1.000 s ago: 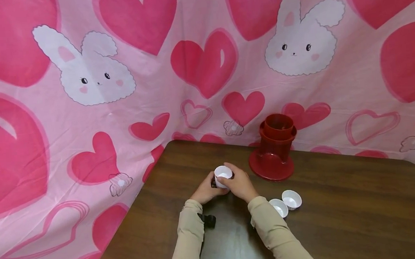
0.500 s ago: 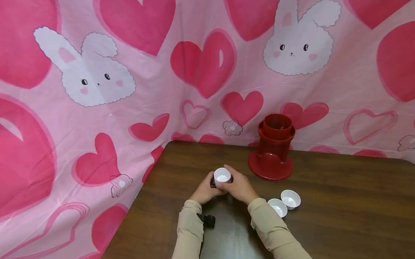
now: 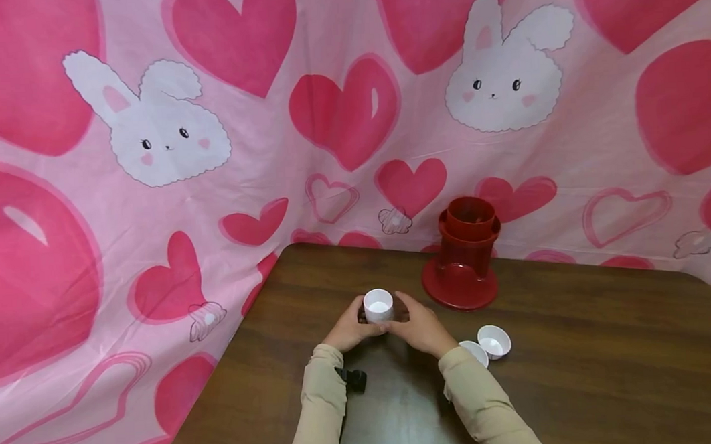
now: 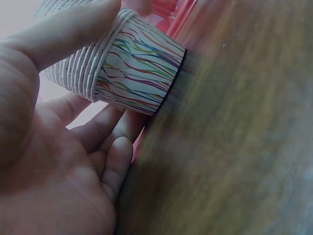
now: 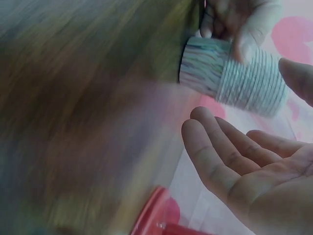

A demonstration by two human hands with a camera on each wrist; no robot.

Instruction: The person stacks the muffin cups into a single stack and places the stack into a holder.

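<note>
A stack of nested white paper cups [image 3: 378,314] stands upright at the table's middle left, its open mouth facing up. In the left wrist view the lowest cup [image 4: 139,68] shows coloured wavy lines, with the rims of several others ringed above it. My left hand [image 3: 349,328] holds the stack from the left, thumb across the rims and fingers bent around the far side. My right hand [image 3: 424,327] is on the other side, fingers spread; the right wrist view shows its palm [image 5: 274,191] facing the stack with a gap between.
Two white cups [image 3: 494,342] sit beside my right forearm, the nearer one [image 3: 476,354] partly hidden by the sleeve. Behind them stands a red cylindrical holder [image 3: 467,256] on a round base. A pink heart-patterned cloth [image 3: 342,202] hangs along the back of the brown table [image 3: 585,344].
My right hand has let go of the cup stack and opened out to the right. The left hand has stayed on the stack. The view has shifted slightly.
</note>
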